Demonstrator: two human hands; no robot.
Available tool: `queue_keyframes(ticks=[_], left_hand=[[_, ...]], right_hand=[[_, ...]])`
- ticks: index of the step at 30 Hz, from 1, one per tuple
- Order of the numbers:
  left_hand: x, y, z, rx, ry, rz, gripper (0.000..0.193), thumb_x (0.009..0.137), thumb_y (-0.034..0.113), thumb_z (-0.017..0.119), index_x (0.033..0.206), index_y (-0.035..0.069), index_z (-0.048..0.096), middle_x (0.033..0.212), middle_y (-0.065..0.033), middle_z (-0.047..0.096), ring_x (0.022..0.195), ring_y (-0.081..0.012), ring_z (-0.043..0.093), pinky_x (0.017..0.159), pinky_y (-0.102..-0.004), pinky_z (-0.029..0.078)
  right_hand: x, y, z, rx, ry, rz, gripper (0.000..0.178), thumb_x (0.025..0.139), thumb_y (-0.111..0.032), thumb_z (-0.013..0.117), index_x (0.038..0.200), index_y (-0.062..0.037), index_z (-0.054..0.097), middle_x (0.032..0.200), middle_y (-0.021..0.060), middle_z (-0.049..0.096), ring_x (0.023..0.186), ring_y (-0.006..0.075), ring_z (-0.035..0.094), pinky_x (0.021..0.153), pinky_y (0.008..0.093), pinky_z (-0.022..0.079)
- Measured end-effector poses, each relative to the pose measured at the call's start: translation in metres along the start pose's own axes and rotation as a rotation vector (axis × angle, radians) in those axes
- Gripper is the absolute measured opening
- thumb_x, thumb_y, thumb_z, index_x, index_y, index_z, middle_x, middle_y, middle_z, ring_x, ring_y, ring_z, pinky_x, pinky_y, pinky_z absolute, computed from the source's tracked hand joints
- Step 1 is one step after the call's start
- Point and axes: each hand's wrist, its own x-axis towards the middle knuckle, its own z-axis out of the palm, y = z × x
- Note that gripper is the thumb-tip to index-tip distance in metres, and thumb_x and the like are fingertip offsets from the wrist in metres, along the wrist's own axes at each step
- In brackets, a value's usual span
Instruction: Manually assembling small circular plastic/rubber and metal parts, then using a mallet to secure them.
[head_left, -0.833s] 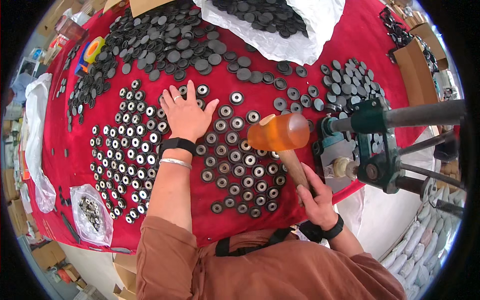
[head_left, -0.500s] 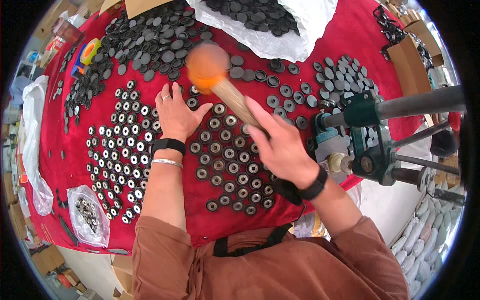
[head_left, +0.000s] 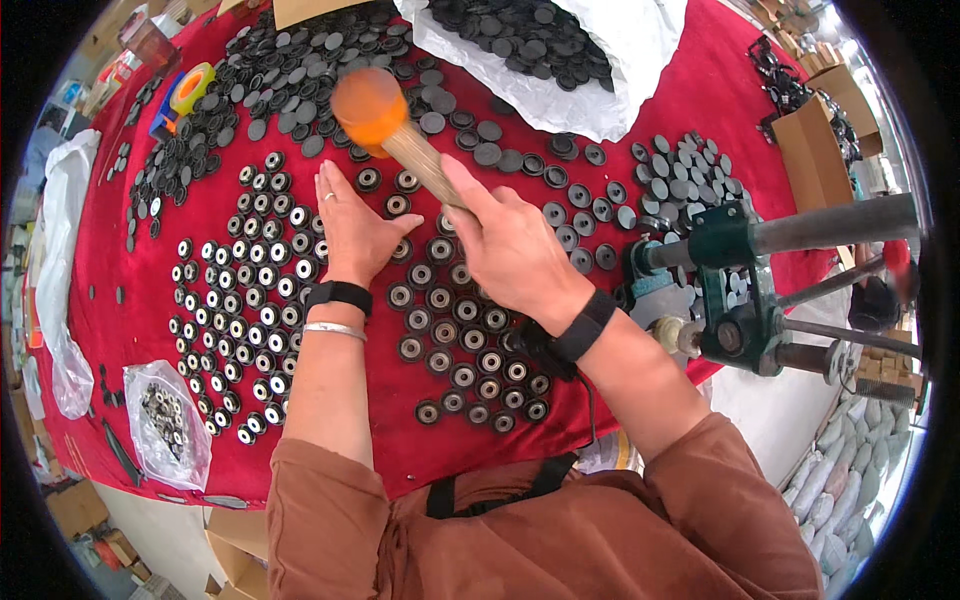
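My right hand is closed round the wooden handle of a mallet with a round orange head. The mallet's head is raised over the far part of the red cloth, slightly blurred. Lying on the cloth, my left hand has its fingers stretched out and the thumb apart. It rests between two groups of small black wheels with metal centres, the left group and the right group. A few more such wheels lie by its fingertips. My right forearm hides part of the right group.
A green hand press stands at the right. Black round caps are heaped at the far left, and others fill a white bag. Bagged small parts lie near left. An open cardboard box stands far right.
My right hand and the mallet have moved to the left, with the mallet's head a little farther away. My left hand stays beside the wheels. The whole view has shifted slightly.
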Motion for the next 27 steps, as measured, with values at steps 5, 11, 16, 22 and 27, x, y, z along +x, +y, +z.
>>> queue_keyframes(ticks=[5,11,16,22,27], left_hand=[[0.011,0.0,-0.011,-0.171,-0.059,-0.096,0.118,0.054,0.03,0.087,0.138,-0.012,0.015,0.142,-0.0294,0.026,0.134,-0.0364,0.028,0.11,-0.0372,0.026],[0.004,0.004,-0.005,0.291,-0.174,0.12,0.114,0.06,0.054,0.078,0.138,-0.009,0.025,0.143,-0.0257,0.03,0.136,-0.035,0.023,0.112,-0.0434,0.02],[-0.003,0.002,0.011,0.353,-0.158,0.249,0.096,0.074,0.066,0.058,0.14,0.002,0.031,0.144,-0.0236,0.029,0.137,-0.0374,0.021,0.112,-0.0474,0.016],[-0.021,0.03,0.019,0.212,-0.256,0.409,0.089,0.077,0.056,0.063,0.139,0.0,0.031,0.144,-0.0256,0.027,0.137,-0.0403,0.018,0.111,-0.0508,0.016],[-0.033,0.042,0.019,0.176,-0.322,0.428,0.094,0.076,0.058,0.061,0.141,0.0,0.027,0.147,-0.0251,0.021,0.139,-0.0384,0.012,0.113,-0.0484,0.012]], right_hand=[[0.015,0.002,0.021,-0.158,-0.179,0.053,0.046,0.092,-0.024,0.047,0.136,-0.0187,0.036,0.086,0.0262,0.057,0.073,0.045,0.059,0.065,0.0502,0.05],[0.002,0.017,0.003,0.027,0.0,-0.025,0.043,0.089,-0.02,0.051,0.13,-0.0087,0.044,0.078,0.0254,0.059,0.071,0.0424,0.06,0.064,0.05,0.05],[-0.027,0.024,-0.043,0.149,0.142,0.029,0.045,0.086,-0.014,0.059,0.13,-0.0099,0.047,0.079,0.0258,0.06,0.073,0.041,0.06,0.065,0.0454,0.049],[-0.065,0.037,-0.067,0.162,0.14,0.136,0.046,0.088,-0.014,0.057,0.133,-0.0088,0.045,0.094,0.0248,0.062,0.088,0.0359,0.063,0.076,0.0373,0.049],[-0.09,0.024,-0.076,0.3,0.082,0.355,0.047,0.089,-0.013,0.058,0.133,-0.0034,0.044,0.107,0.0252,0.061,0.098,0.0251,0.064,0.082,0.0326,0.048]])
